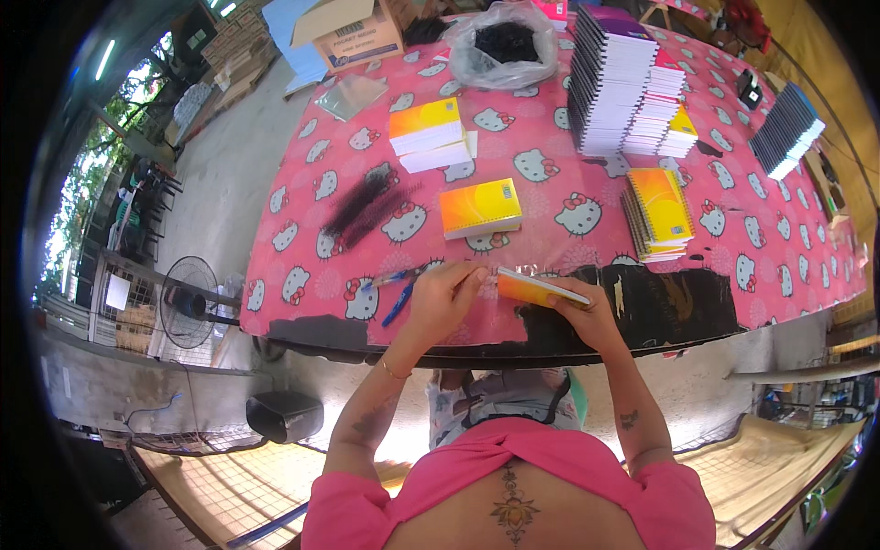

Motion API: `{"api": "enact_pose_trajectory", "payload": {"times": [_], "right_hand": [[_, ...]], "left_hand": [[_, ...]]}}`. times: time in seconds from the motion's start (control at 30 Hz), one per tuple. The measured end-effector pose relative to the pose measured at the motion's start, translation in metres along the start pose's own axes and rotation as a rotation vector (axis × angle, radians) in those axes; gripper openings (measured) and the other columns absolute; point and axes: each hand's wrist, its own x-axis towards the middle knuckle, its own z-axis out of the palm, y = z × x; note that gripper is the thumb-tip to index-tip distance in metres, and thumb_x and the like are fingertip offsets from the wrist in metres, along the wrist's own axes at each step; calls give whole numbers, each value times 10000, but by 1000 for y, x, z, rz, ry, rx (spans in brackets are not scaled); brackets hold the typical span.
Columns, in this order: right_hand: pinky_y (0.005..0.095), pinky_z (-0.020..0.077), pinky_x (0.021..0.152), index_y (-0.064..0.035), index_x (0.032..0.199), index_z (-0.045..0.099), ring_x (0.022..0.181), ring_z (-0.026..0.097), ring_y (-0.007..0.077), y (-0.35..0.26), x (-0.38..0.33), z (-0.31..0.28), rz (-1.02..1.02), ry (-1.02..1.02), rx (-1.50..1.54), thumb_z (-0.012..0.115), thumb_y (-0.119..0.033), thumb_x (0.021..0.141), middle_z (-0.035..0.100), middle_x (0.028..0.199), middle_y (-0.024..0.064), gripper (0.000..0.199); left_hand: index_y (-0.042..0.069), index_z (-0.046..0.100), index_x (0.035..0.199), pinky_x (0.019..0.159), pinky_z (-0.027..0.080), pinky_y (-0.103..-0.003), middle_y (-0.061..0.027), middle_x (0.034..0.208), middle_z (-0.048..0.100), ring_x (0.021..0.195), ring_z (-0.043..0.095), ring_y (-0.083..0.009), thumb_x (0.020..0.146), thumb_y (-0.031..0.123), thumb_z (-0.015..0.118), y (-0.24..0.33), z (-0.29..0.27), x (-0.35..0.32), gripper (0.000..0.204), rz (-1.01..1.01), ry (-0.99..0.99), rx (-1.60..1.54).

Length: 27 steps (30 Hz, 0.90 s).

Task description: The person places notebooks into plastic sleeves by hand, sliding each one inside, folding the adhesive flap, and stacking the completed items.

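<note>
Right hand [587, 316] at near edge of counter [697, 316]: grip closed on a small orange-yellow notepad [536, 289], held edge-up just above the counter, fingers under and behind it. Left hand [445, 295] just left of it, fingers curled narrow, fingertips at the notepad's left end; can't tell if pinching anything thin there. So notepad sits btw both hands, right one carrying it.

Just left of left hand, on the pink cat-print cloth: two blue pens [396, 289], touching or nearly, lying slanted.

Bit farther, centre: single orange-yellow notebook [480, 208], flat, pale label patch at its far right corner. Left of that, a loose heap of black spiral wires [367, 206]. Right of centre: a short stack of spiral-bound orange notebooks [658, 213], spirals on left side.

Farther: two-high stack of orange-top pads [428, 135], left of centre. Right of it a tall stack of white-edged notebooks w/ purple cover on top [610, 78], and lower stacks w/ pink and yellow covers [669, 115] touching its right side. Far right: slanted row of blue-covered books [786, 131].

Far edge: clear plastic bag w/ black stuff inside [504, 50], centre; brown cardboard box [353, 32] left of it, flaps open, white label on its near side.
</note>
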Motion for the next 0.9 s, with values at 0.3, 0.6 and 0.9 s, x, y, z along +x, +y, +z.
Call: {"api": "enact_pose_trajectory", "payload": {"times": [0.3,0.6,0.9], "right_hand": [[262,489,887,15,1160,692,972,644,121,6,-1,-3,47,-33,-3,666,-44,929,727,1075,80,240],[273,487,891,17,1126,703,981,649,137,0,2,-3,52,-37,-1,675,-36,915,726,1083,93,219],[268,484,889,18,1139,701,975,644,132,0,1,0,55,-56,-6,657,-42,928,725,1082,88,224]], "left_hand": [[24,678,1065,660,491,-380,-162,905,674,758,643,-324,915,118,677,-7,-15,20,178,254,-98,10],[41,653,1108,674,501,-386,-143,924,629,817,641,-318,901,125,696,2,-15,23,227,81,-283,-68],[53,628,1110,728,502,-387,-133,925,584,852,614,-344,860,135,734,8,-12,21,284,300,-244,55]]}}
